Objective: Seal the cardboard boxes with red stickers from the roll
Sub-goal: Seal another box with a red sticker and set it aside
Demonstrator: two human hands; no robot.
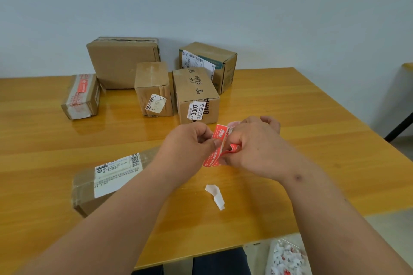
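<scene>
Above the middle of the wooden table [290, 100], my left hand [190, 140] pinches a red sticker [220, 135] with white print. My right hand [254, 145] grips the sticker roll [233, 147], mostly hidden under its fingers, with a red strip [211, 159] hanging below. A flat cardboard box [100, 181] with a white shipping label lies under my left forearm. Several more cardboard boxes stand at the back: one with red tape [81, 96] at the left, a large one [123, 62], a small upright one [153, 89], one marked 3007 [195, 96] and one with a long label [210, 62].
A crumpled white backing strip [215, 195] lies on the table near its front edge. A clear bag of white and red scraps [286, 257] sits on the floor at the lower right. A dark table leg [400, 127] shows at the far right.
</scene>
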